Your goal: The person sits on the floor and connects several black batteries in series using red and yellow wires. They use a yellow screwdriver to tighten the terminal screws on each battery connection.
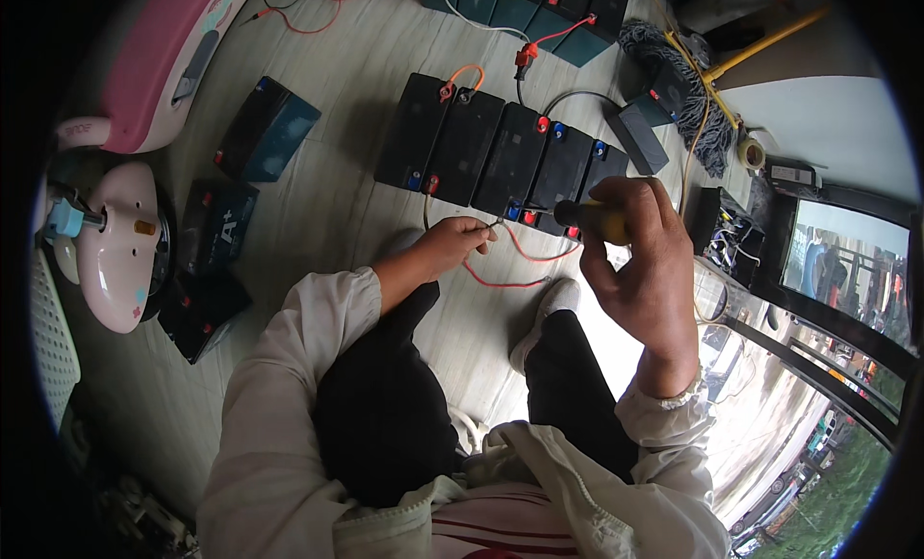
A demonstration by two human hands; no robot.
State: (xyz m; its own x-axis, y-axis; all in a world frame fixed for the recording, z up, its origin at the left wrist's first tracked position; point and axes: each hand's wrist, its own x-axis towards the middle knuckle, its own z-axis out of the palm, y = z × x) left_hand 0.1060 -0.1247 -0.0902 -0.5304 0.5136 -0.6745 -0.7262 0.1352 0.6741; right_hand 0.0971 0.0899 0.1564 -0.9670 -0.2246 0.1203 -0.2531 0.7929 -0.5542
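Observation:
A row of several black batteries (467, 140) stands on the floor in front of me, with red and blue terminals on their tops. My right hand (647, 256) is closed round the yellow and black handle of a screwdriver (576, 215). Its shaft points left to the terminals on the near edge of the middle batteries; whether the tip touches a screw is too small to tell. Beside that edge, my left hand (445, 248) pinches a thin wire near its end. A red wire (539, 259) loops over the floor below the batteries. An orange wire (471, 68) joins two terminals at the far left.
More batteries (258, 131) stand at left, beside a pink and white ride-on vehicle (120, 246). Wired batteries (577, 30) are at the back. A black box-shaped adapter (637, 140) and a grey mop (707, 126) lie at right, near a glass door (770, 376).

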